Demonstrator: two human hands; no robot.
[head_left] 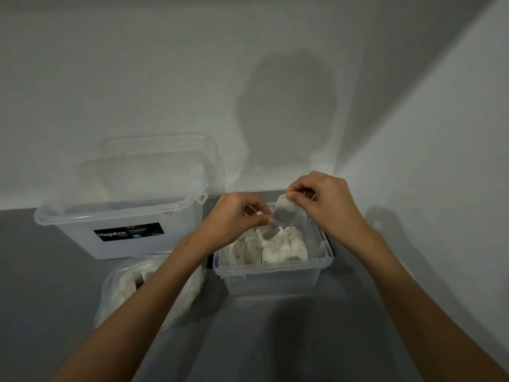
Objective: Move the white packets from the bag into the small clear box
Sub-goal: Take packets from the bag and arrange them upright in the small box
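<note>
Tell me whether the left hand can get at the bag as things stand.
Probably yes, once it lets go: the left hand and right hand both pinch a packet over the box. The bag lies right under the left forearm, with nothing else covering it.

I am looking at a grey tabletop (261, 340) sitting in a corner where two white walls are meeting; the back wall (137, 78) is carrying a rounded shadow (286, 111), the right wall (454, 147) is catching brighter light.
</note>
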